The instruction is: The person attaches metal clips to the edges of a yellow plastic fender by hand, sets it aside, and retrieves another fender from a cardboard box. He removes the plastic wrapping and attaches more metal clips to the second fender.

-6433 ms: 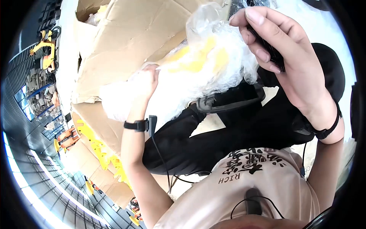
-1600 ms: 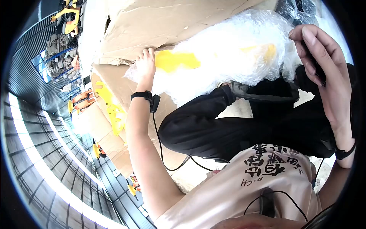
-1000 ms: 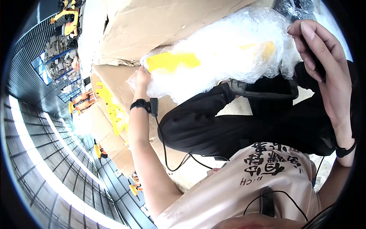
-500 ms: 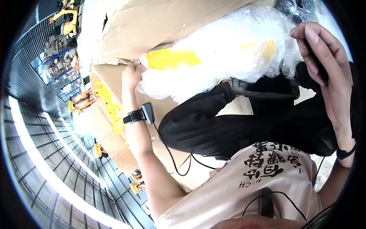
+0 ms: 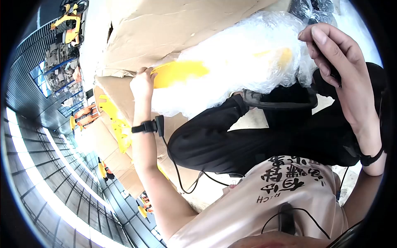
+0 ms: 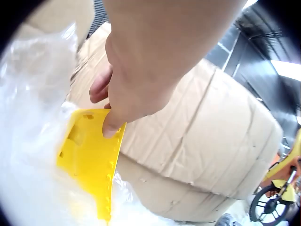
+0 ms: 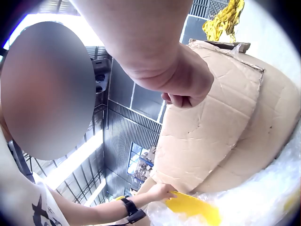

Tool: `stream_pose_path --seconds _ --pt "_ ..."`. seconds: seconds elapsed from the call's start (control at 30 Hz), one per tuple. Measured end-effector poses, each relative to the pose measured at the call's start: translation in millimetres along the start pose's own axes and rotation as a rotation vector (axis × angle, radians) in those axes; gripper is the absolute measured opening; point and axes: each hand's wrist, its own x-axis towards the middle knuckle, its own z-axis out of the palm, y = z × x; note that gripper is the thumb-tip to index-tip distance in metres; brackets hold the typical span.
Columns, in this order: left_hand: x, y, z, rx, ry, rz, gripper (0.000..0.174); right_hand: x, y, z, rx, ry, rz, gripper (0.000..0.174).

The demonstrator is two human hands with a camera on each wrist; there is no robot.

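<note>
My left hand (image 5: 142, 86) pinches the end of a yellow part (image 5: 178, 74) that sticks out of clear plastic wrap (image 5: 231, 49). Up close in the left wrist view, the thumb of the left hand (image 6: 136, 89) lies on the flat yellow part (image 6: 89, 146) near its corner, fingers behind. The rest of the part is inside the plastic. Raised at the right, my right hand (image 5: 341, 66) has its fingers curled round a dark object, mostly hidden by the hand. The right wrist view shows the right hand (image 7: 186, 80) above the cardboard, that object out of sight.
Large cardboard (image 5: 153, 29) lies behind the wrap. At the left are more yellow parts (image 5: 118, 124) on cardboard and a yellow vehicle (image 5: 68, 29). A black-framed thing (image 5: 285, 99) lies by the crossed legs (image 5: 248, 144). A cable (image 5: 175, 169) hangs from the left wrist.
My left hand has gone from the plastic wrap to the yellow part's end and now pinches it. That end has come out of the plastic and tilts up. My right hand stays raised.
</note>
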Motion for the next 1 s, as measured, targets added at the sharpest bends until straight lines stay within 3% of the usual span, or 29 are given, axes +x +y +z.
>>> stream_pose_path --seconds 0.13,0.3,0.37,0.4,0.53,0.6,0.67,0.7,0.77,0.9,0.97,1.0 --pt "-35 1 -84 0.085 0.219 -0.04 0.029 1 6 3 -0.022 -0.012 -0.047 0.033" --pt "-67 28 -183 0.013 0.323 -0.003 0.029 1 3 4 -0.068 -0.085 -0.016 0.032" --pt "-71 45 -206 0.024 0.359 0.098 0.027 1 7 6 -0.201 -0.176 -0.17 0.029" --pt "-69 61 -216 0.008 0.342 0.109 0.027 3 14 9 -0.267 -0.164 -0.35 0.023" --pt "-47 100 -227 -0.13 0.284 0.265 0.027 0 7 21 -0.447 -0.2 -0.497 0.022" --pt "-33 125 -236 -0.163 0.248 0.33 0.027 1 4 18 -0.7 -0.192 -0.53 0.021" --pt "-22 148 -247 -0.192 0.201 0.525 0.027 3 14 21 -0.84 -0.187 -0.59 0.026" --pt "-17 156 -250 -0.207 0.206 0.528 0.027 4 14 21 -0.845 -0.253 -0.578 0.026" --pt "-8 168 -256 -0.108 0.233 0.655 0.029 2 17 25 -0.861 -0.295 -0.464 0.023" --pt "10 173 -264 -0.103 0.258 0.748 0.035 9 16 26 -0.901 -0.228 -0.464 0.021" --pt "21 166 -260 -0.437 0.455 0.912 0.041 12 16 22 -0.893 -0.122 -0.567 0.019" --pt "-1 179 -264 -0.607 0.44 0.511 0.058 13 14 21 -0.836 -0.065 -0.561 0.019"
